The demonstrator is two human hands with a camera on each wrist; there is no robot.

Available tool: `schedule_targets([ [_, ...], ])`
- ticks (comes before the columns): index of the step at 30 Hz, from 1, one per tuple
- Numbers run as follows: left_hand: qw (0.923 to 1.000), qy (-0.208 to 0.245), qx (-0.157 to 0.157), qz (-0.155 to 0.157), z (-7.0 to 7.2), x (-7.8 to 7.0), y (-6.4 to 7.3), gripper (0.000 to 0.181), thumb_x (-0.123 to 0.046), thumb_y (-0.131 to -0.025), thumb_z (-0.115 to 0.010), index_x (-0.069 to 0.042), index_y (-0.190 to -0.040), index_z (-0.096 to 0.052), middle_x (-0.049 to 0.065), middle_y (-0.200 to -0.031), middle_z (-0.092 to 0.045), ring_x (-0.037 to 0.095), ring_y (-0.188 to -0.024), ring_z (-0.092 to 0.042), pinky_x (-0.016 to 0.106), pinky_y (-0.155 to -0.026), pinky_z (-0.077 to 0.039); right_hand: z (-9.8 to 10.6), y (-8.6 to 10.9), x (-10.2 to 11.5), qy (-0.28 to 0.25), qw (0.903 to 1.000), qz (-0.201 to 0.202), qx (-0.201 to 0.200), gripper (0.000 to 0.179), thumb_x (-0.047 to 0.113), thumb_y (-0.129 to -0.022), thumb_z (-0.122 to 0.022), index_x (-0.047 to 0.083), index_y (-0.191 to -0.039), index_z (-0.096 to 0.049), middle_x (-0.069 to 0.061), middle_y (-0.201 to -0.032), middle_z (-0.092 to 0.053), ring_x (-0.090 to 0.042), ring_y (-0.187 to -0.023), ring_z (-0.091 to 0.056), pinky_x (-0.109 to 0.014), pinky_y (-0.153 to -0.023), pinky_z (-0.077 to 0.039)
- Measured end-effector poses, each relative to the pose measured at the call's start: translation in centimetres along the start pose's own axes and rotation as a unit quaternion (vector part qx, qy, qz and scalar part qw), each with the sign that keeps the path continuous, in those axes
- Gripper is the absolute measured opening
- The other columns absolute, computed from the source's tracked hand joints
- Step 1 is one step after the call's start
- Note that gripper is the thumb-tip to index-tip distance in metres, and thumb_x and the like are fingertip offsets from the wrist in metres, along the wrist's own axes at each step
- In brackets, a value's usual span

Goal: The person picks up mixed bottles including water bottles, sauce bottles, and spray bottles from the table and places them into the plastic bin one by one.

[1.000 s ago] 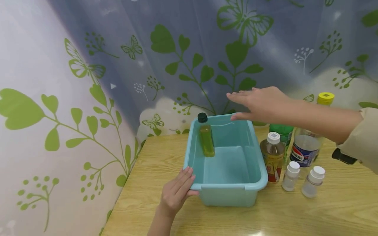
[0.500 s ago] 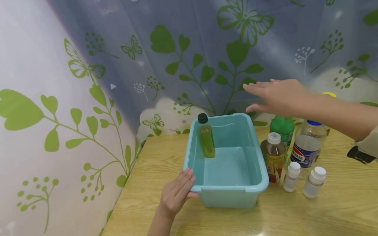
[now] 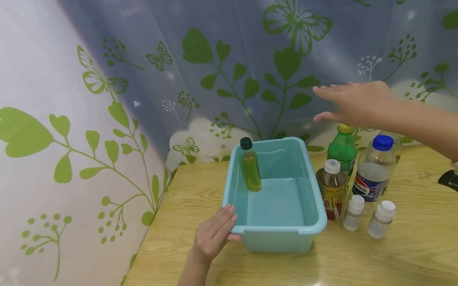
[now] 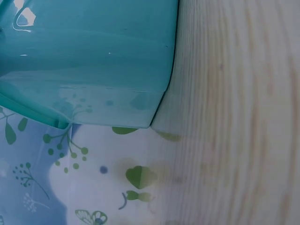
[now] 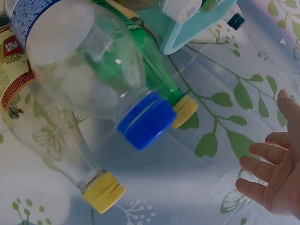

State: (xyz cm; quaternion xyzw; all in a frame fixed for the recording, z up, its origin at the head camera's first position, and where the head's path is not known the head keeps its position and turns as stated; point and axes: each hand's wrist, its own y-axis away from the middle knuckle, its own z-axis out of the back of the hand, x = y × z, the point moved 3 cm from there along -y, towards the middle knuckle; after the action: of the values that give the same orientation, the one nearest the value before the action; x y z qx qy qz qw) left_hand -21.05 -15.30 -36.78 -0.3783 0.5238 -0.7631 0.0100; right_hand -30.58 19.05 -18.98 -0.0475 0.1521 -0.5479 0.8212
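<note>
My left hand point(image 3: 214, 234) holds the near left corner of a light blue plastic basin point(image 3: 275, 229), its fingers over the rim and the thumb lower on the front side. Inside the basin, a bottle of yellow-green liquid point(image 3: 252, 171) with a dark cap stands near the left wall. Raised with fingers extended, my right hand point(image 3: 361, 101) holds nothing and hovers above a green bottle point(image 3: 341, 151) and a clear bottle with a blue cap point(image 3: 372, 172). In the right wrist view, the open right hand point(image 5: 276, 171) is apart from the bottles.
Right of the basin stand a brown drink bottle point(image 3: 332, 190) with a white cap and two small white-capped bottles point(image 3: 353, 214). A clear yellow-capped bottle point(image 5: 65, 136) is behind the blue-capped one. A leaf-patterned curtain point(image 3: 229, 71) borders the wooden table point(image 3: 186, 190).
My right hand has moved right and up, away from above the basin to above the bottles, uncovering the blue cap. The left hand has stayed on the basin's corner.
</note>
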Motion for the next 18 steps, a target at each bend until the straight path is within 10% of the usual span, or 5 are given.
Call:
schedule_targets([
  [10, 0.9994, -0.009, -0.012, -0.03, 0.2, 0.0, -0.3, 0.042, -0.032, -0.093, -0.055, 0.005, -0.08, -0.07, 0.018, -0.076, -0.071, 0.023, -0.067, -0.071, 0.028, -0.06, -0.06, 0.2, 0.4, -2.3, 0.01, 0.9994, -0.02, -0.025, 0.077, 0.06, -0.09, -0.051, 0.014, -0.148, -0.03, -0.027, -0.14, -0.042, -0.041, -0.071, -0.061, -0.028, -0.037, -0.02],
  [18, 0.9988, -0.012, -0.023, -0.041, 0.2, -0.2, -0.3, 0.042, -0.033, -0.093, -0.056, 0.005, -0.081, -0.07, 0.016, -0.075, -0.072, 0.022, -0.067, -0.071, 0.028, -0.06, -0.06, -0.8, 1.2, -3.8, 0.015, 0.9985, -0.053, 0.002, 0.079, 0.062, -0.091, -0.047, 0.014, -0.149, -0.026, -0.025, -0.143, -0.038, -0.057, -0.109, -0.048, -0.031, -0.035, -0.029],
])
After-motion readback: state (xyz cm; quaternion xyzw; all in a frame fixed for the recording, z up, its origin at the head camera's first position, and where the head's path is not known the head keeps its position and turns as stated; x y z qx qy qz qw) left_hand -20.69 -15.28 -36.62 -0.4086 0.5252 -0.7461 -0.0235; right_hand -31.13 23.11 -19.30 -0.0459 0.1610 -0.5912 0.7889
